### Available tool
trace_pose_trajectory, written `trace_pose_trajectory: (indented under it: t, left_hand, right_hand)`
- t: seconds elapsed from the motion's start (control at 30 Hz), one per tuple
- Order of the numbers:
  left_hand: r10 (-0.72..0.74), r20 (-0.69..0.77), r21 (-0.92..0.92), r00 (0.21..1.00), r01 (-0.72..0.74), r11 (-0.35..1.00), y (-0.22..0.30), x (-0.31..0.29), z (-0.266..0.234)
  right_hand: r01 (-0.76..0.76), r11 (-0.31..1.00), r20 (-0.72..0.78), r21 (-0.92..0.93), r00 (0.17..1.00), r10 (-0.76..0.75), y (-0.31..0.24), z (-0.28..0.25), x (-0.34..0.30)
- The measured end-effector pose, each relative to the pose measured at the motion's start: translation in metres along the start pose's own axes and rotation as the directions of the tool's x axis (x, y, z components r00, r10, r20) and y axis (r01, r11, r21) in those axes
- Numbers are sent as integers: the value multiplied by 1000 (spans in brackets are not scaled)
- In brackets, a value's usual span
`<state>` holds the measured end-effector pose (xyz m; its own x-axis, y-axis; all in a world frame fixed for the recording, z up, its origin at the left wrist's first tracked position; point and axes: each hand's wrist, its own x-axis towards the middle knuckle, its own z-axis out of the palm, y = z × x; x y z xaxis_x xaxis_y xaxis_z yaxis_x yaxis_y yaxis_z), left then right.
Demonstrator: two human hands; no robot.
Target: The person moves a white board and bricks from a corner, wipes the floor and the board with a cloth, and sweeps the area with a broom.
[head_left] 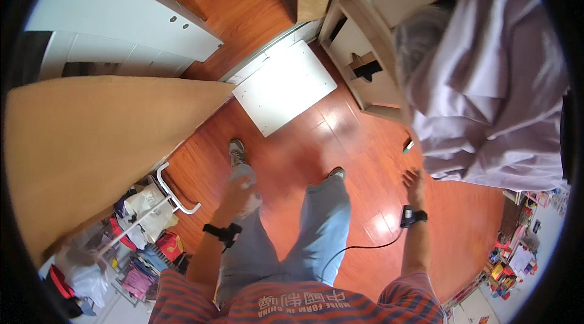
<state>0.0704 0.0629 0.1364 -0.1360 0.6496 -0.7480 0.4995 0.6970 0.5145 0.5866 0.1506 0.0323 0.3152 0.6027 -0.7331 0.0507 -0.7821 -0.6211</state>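
My right hand [413, 183] reaches forward over the floor with its fingers apart and nothing in them. Just beyond its fingertips is a small dark object [408, 146] with a pale end; its kind is too small to make out. My left hand [239, 194] hangs in front of my left leg, its fingers smeared by motion, and I see no object in it. Dark bands with small devices circle both wrists, and a black cable [359, 247] runs from the right one. Ahead of my feet, a white rectangular panel [285, 88] leans or lies by the doorway.
A pale wooden cabinet [382, 38] with a star-shaped cutout stands at the front right. Lilac cloth [480, 93] hangs beside it. To the left are a tan door-like panel [115, 141], a white rack [176, 193] with clothes and bags, and a white furniture board [121, 11].
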Motion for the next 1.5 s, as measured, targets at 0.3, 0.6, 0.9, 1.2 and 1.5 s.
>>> trace_pose_trajectory:
  t: [0.3, 0.6, 0.9, 1.2, 1.5]
  left_hand:
    - [-407, -302, 5, 862, 428, 904, -82, -132, 98]
    - [-594, -99, -275, 798, 552, 787, -102, -238, 248]
    - [-574, -152, -581, 805, 397, 711, -106, -294, 363]
    - [-727, -20, -678, 686, 525, 514, -132, -434, 529]
    - [-778, 260, -758, 572, 620, 203, -57, -423, 657]
  right_hand:
    - [220, 695, -188, 685, 974, -124, -139, -267, 91]
    - [78, 731, 37, 678, 989, -140, -202, -258, 155]
    - [-155, 887, 243, 435, 969, 51, -153, -250, 115]
    - [-141, 968, 346, 206, 936, 62, -181, -256, 93]
    - [-308, 906, 584, 291, 807, 87, -146, -93, 95]
